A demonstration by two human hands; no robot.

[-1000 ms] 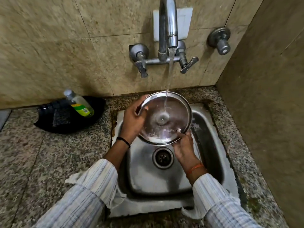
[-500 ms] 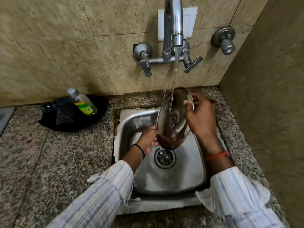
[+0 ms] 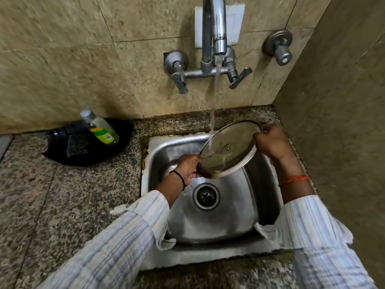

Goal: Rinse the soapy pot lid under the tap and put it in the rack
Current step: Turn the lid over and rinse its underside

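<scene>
A round steel pot lid point(image 3: 230, 148) is held tilted over the steel sink point(image 3: 229, 222), its underside facing me. Water from the tap point(image 3: 216, 34) runs onto the lid's left part. My right hand point(image 3: 270, 141) grips the lid's upper right rim. My left hand point(image 3: 188, 168) holds the lid's lower left edge, fingers partly hidden behind it. No rack is in view.
A black tray point(image 3: 87, 147) on the granite counter at the left holds a soap bottle point(image 3: 101, 128) and a dark scrub pad point(image 3: 76, 146). A tiled wall stands close on the right. A wall valve point(image 3: 278, 47) sits right of the tap. The drain point(image 3: 206, 196) lies below the lid.
The lid has been flipped from knob side up to underside up and tilted more level. My right hand moved from its lower rim to its upper right rim; my left hand dropped to the lower left edge.
</scene>
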